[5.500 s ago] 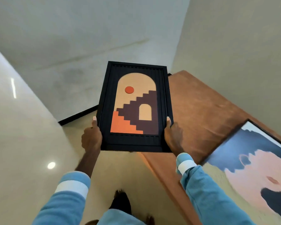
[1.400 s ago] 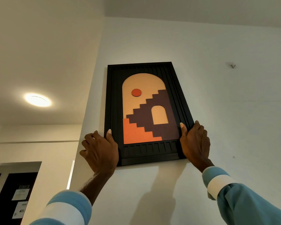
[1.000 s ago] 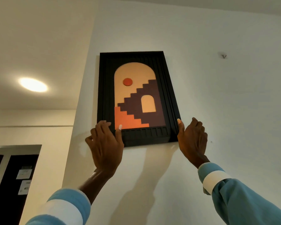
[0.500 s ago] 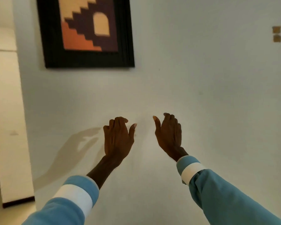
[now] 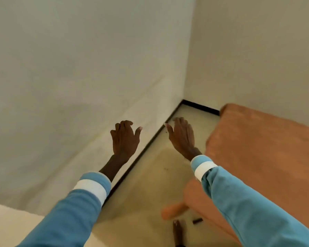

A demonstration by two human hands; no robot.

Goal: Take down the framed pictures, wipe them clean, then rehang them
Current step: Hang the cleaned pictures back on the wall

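White wall [image 5: 78,68] left of orange bench [image 5: 257,148] | my left hand [image 5: 125,139] and right hand [image 5: 182,138] have dropped away; fingers loose, slightly apart, empty | framed picture rehung, now out of view; next one due, I judge

Orange upholstered seat [image 5: 266,148] beside the right wall [image 5: 257,50]; black baseboard [image 5: 136,161] edging beige floor [image 5: 150,193]; small dark object [image 5: 197,221] on the floor near the seat.
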